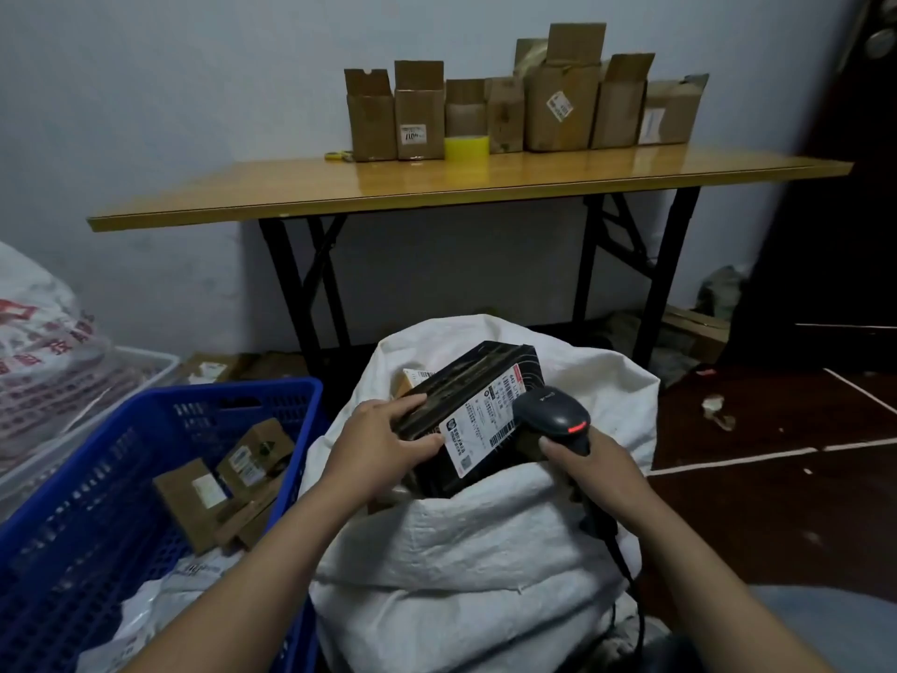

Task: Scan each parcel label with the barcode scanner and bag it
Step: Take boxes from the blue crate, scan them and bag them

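Head-worn view, forward and down

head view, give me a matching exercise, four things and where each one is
1. black parcel
2. barcode scanner
3. yellow tape roll
4. blue crate

a. on the table
b. left of the white sack
c. gripped in the right hand
d. held by the left hand over the sack's mouth

Pairs: 1-d, 2-c, 3-a, 4-b

I see two forearms (272, 551), bare along all their visible length, each ending in a bare hand: the left hand (383, 444) and the right hand (599, 473). At the lower right corner lies blurred, pale blue-grey cloth (825, 624), apparently clothing over a leg.
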